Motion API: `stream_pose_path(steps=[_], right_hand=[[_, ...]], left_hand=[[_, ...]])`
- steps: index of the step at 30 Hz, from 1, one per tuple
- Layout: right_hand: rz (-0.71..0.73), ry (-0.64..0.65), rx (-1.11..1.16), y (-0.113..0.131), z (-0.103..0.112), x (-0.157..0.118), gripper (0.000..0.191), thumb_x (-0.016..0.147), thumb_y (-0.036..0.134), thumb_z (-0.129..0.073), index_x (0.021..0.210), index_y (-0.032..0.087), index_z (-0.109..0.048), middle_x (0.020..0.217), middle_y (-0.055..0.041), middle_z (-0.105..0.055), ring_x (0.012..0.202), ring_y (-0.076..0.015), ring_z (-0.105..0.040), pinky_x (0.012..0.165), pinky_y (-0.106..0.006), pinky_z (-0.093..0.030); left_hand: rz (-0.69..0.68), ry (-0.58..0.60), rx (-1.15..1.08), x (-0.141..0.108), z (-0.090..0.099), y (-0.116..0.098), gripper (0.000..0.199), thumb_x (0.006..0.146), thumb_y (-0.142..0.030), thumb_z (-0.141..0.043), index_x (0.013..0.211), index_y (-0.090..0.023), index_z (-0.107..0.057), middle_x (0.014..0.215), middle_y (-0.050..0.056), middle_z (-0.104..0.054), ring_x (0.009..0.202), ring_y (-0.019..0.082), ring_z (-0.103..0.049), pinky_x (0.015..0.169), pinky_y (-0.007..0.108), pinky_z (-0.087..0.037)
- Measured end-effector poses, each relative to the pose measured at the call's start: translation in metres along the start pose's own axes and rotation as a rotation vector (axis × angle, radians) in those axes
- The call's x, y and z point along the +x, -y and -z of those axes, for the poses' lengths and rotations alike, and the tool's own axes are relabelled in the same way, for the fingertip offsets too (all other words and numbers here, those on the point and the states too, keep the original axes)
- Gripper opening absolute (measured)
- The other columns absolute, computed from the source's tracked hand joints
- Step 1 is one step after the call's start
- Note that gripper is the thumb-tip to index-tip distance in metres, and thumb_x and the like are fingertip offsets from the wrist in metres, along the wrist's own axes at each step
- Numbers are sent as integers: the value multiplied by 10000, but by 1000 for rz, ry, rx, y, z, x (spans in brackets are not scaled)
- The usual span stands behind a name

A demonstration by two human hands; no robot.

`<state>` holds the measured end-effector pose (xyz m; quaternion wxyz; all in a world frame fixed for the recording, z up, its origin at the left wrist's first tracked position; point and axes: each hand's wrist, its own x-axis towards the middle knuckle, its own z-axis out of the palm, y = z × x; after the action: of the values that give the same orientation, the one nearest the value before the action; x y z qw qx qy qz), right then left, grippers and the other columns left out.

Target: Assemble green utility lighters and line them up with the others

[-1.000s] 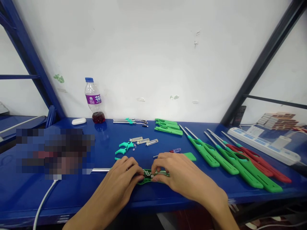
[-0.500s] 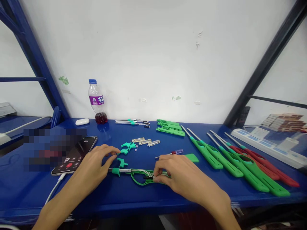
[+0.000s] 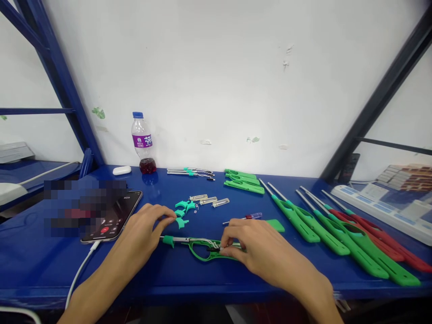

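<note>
My left hand [image 3: 151, 227] is closed, thumb and forefinger pinching a small teal lighter trigger [image 3: 182, 223] just above the table. My right hand [image 3: 253, 245] is closed over an opened gas lighter [image 3: 202, 259], its fingertips at the inner parts. The lighter's green handle half lies with the inside up, showing pale wires and a black part [image 3: 213, 249]. A metal tube with a teal collar [image 3: 168, 240] points left from it. What lies under my right fingers is hidden. More teal triggers [image 3: 181, 213] lie beyond my left fingertips.
Clear fuel tanks [image 3: 208, 200], a screwdriver [image 3: 253, 216] and a green cover [image 3: 276, 225] lie beyond the hands. Green handle halves [image 3: 245, 185] and metal tubes [image 3: 182, 173] are at the back. Whole lighters [image 3: 300, 220] lie right; a phone [image 3: 116, 218] and bottle [image 3: 143, 144] left.
My left hand has taken hold of the teal trigger and raised it slightly, toward the right. My right hand stays on the lighter. The whole view has shifted a little.
</note>
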<state>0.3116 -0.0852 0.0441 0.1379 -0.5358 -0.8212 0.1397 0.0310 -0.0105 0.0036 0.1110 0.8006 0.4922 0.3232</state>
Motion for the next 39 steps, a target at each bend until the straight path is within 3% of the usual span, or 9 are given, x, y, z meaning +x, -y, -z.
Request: stream_pose_path(steps=[4,11,16,21,29,39], right_hand=[[12,-21,10,-1,0,1,76,974,280,-756,900,276,-742,955,65,-756,779,-163,-680,639,-290,-331],[48,-54,26,-2,2,-1,73,994,267,-732,924,282,-749,959,63,-757,803,-164,-679,701,-288,-358],[69,-50,53,-5,3,0,99,1010,237,-704,933,277,-753,965,56,-757,823,-163,-678,714,-278,-372],[71,-57,58,-8,3,3,115,1003,207,-703,918,265,-755,949,48,-753,833,-163,-680,713,-270,-383],[74,-62,80,-8,2,4,131,999,187,-703,903,255,-759,937,50,-754,829,-149,-682,719,-262,-400],[77,-39,113,-7,5,6,157,1015,182,-674,935,261,-784,942,31,-767,844,-161,-690,729,-277,-424]], left_hand=[[-137,-28,-54,-7,1,-18,246,986,-330,-522,921,-268,-751,946,15,-783,902,238,-689,802,340,-518],[-239,104,-43,-17,-15,-43,275,1002,-186,-481,897,-244,-729,891,9,-764,859,217,-674,760,318,-524],[-236,141,-56,-19,-21,-44,229,993,-161,-528,921,-240,-731,905,10,-761,883,220,-681,762,319,-537],[-258,138,-8,-21,-27,-43,229,939,-98,-629,1089,-233,-738,915,3,-767,898,239,-673,783,348,-550],[-303,176,93,-22,-29,-47,156,961,-99,-652,986,-203,-765,923,25,-771,880,251,-648,775,378,-546],[-311,138,68,-22,-35,-46,122,963,-109,-666,960,-200,-747,898,25,-762,873,243,-658,752,351,-552]])
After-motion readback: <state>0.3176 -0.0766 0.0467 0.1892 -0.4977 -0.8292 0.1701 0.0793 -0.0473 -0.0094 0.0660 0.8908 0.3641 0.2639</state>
